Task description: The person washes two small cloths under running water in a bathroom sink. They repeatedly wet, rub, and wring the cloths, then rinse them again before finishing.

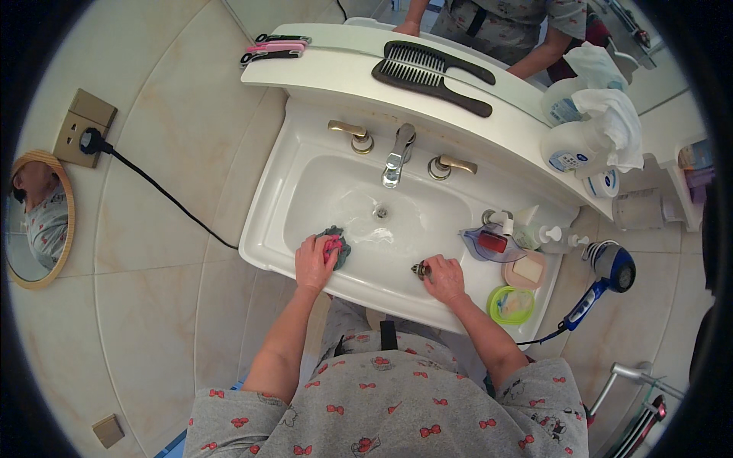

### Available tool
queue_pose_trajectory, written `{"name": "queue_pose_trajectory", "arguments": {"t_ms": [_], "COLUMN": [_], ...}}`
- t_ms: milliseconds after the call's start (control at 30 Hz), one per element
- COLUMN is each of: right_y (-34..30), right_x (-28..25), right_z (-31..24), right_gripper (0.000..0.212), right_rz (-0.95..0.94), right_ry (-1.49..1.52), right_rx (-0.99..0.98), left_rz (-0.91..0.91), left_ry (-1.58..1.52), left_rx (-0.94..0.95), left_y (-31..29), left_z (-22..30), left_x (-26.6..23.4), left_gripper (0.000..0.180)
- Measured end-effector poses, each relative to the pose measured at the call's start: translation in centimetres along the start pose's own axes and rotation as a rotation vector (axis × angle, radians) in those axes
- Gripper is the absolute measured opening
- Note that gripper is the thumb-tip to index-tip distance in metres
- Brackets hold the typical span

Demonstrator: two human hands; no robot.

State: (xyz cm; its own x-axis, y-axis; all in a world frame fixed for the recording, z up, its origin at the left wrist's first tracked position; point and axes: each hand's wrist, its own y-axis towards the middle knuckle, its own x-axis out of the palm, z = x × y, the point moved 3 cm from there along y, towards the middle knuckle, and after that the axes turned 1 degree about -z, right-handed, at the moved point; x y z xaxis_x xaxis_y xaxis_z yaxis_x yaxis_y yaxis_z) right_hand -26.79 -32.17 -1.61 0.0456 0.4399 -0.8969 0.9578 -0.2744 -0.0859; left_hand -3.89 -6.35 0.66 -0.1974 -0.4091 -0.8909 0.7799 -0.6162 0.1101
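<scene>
Nearest, the person's grey short-sleeved top printed with red bows point(393, 404) fills the lower edge; past it, both bare forearms reach over the front rim of a wide white rectangular washbasin point(256, 244). The left hand point(310, 263) lies at the basin's front left, its fingers curled closed over a crumpled dark grey-green cloth point(343, 255) with a bright pink piece of fabric point(331, 246) bunched against it; the right hand point(444, 279) is at the front right, fingers bent nearly closed around a small dark metallic object point(419, 269), whose exact kind I cannot tell.

On the right ledge, a round lime-green dish point(494, 313) sits nearest; just behind it is a peach-coloured soap dish point(537, 275) bearing a pale bar, then a translucent purple holder point(475, 246) with a red block point(493, 241) in it; a blue hair dryer point(611, 269) is farther right.

Beyond the hands lies the round metal drain point(381, 213), well apart from both; behind it stands a chrome spout point(395, 158) between two brass-coloured lever handles point(351, 130); farthest, a black wide-toothed comb point(431, 86) lies on a curved white shelf point(336, 78), before a mirror point(504, 46).
</scene>
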Motion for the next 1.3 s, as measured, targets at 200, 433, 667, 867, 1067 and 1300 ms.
{"name": "queue_pose_trajectory", "arguments": {"t_ms": [200,433,667,867,1067,1300], "right_y": [0.0,0.1,0.2,0.5,8.2,18.2], "right_x": [0.4,0.2,0.2,1.0,-3.0,-7.5], "right_z": [0.3,0.1,0.1,0.0,-7.6,-14.3], "right_gripper": [0.036,0.036,0.035,0.032,0.031,0.03], "right_rz": [-0.004,-0.011,-0.024,0.076,0.203,0.314], "right_ry": [-0.011,-0.008,-0.01,0.084,0.256,0.242], "right_rx": [0.009,0.01,0.019,0.068,-0.082,-0.393], "left_rz": [-0.015,0.009,-0.002,-0.029,0.025,0.029], "left_ry": [-0.002,-0.006,-0.017,-0.043,-0.049,-0.063], "left_rx": [-0.014,-0.001,-0.015,-0.032,-0.011,-0.034], "left_y": [0.0,0.0,0.1,0.2,-0.2,-0.2], "left_z": [0.1,0.1,0.0,-0.4,-0.3,-0.5], "left_x": [0.0,-0.2,-0.1,0.2,-0.2,-0.2], "left_gripper": [0.036,0.035,0.035,0.037,0.035,0.037]}}
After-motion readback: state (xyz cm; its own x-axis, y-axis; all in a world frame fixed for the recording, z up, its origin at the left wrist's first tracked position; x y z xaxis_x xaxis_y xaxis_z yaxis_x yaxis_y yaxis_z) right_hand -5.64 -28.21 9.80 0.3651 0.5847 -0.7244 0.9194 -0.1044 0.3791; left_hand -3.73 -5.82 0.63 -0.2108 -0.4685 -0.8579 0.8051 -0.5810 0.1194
